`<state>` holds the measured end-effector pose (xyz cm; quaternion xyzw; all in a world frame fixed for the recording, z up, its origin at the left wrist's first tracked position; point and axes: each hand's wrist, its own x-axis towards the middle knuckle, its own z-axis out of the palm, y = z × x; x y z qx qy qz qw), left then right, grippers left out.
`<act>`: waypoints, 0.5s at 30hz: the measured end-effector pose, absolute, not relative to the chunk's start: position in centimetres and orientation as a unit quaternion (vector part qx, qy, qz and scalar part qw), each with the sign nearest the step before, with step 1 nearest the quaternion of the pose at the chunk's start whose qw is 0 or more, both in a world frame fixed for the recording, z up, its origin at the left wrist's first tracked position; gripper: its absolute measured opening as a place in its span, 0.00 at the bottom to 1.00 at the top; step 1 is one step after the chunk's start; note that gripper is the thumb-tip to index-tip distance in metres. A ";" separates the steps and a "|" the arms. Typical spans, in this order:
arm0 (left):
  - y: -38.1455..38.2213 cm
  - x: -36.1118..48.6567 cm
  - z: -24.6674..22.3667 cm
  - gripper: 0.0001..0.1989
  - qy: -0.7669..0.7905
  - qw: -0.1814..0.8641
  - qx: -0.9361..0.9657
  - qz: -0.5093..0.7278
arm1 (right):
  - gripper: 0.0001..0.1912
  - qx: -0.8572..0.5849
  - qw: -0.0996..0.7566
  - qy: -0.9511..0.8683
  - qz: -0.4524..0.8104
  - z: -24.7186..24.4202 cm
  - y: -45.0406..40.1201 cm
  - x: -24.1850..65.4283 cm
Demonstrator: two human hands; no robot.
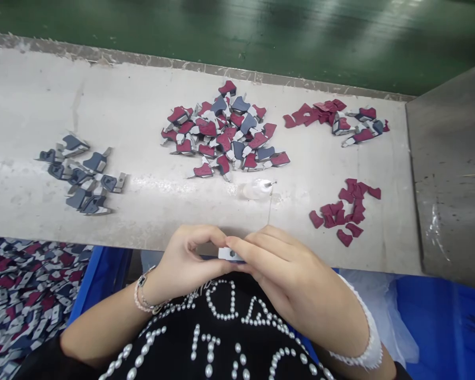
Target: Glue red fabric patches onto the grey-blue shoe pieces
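Both my hands meet at the table's front edge around one small light-grey part (225, 253) with a dark hole in its side and a blue strip along its lower edge. My left hand (193, 253) pinches its left end between thumb and fingers. From the other side my right hand (281, 258) closes on it, and its fingers hide the right end. Beyond my hands lies a heap of similar grey parts with red or blue faces (225, 134). A small clear bottle with a thin metal tip (257, 189) lies between the heap and my hands.
Several blue-faced parts (79, 177) lie at the left. Loose red pieces (354, 203) are at the right, with more red pieces (316, 112) and a few parts behind. A metal panel (451, 169) bounds the right end. A blue bin (89, 285) full of parts stands lower left.
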<state>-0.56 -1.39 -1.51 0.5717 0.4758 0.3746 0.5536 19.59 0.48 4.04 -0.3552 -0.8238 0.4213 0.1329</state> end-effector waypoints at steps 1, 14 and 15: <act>-1.3 -0.6 -1.5 0.09 0.480 0.560 0.568 0.365 | 0.24 -0.360 0.135 -0.820 0.424 4.0 0.6 19.5; -1.2 -0.7 -0.7 0.07 0.489 0.514 0.620 0.335 | 0.15 -0.376 0.147 -0.813 0.419 3.7 0.3 18.5; -1.3 -0.6 -0.8 0.08 0.499 0.521 0.606 0.336 | 0.15 -0.383 0.139 -0.810 0.422 3.6 0.3 18.4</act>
